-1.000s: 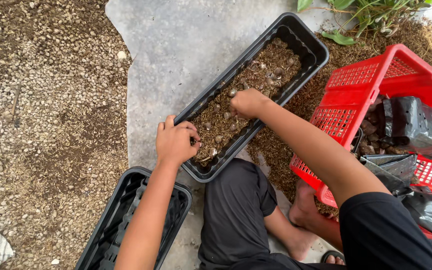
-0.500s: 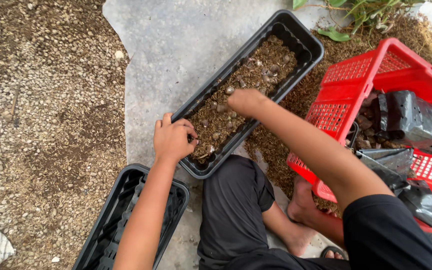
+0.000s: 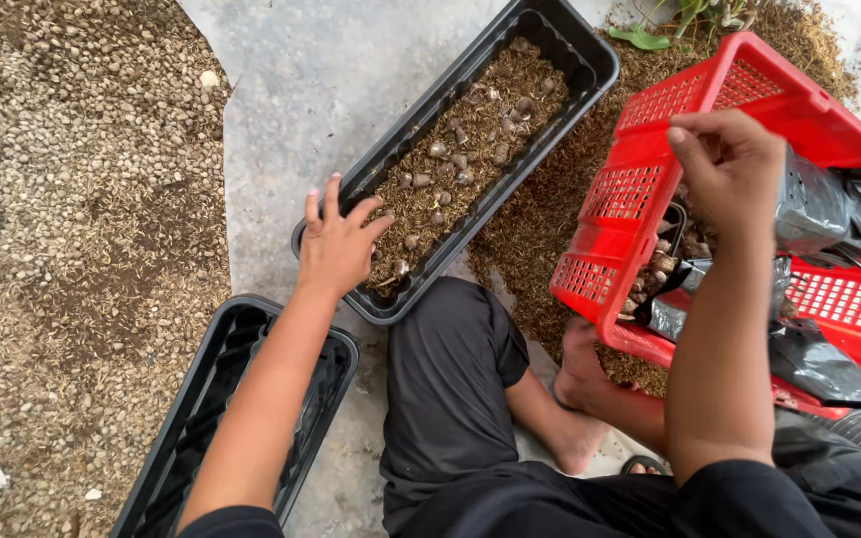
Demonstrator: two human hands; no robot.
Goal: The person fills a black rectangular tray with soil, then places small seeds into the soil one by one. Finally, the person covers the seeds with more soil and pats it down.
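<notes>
The work in hand looked like the setting of small bulbs into a long black planter trough, and at this moment it stood between placements, at the fetching of more stock. The left hand rested on the near rim of the trough, its fingers spread and released, the fingertips lying on the dry brown husk filling and grasping nothing. The right hand hovered above the red plastic crate, well apart from the trough, fingers curled loosely downward; whether anything sat in the palm could not be told. As a judgement, the next move called for a reach down among the black plastic bags in the crate, where more bulbs showed between the folds, and a light pinch so that none were crushed. The trough lay diagonally on grey concrete, just ahead of the person's bent knee. Its bed of husk was level and dotted with pale brownish-grey bulbs, scattered rather than in neat rows, thicker toward the middle and far end, sparser by the left hand. A second black trough, without filling, lay beside the left forearm, and loose husk covered the ground between the filled trough and the crate.
</notes>
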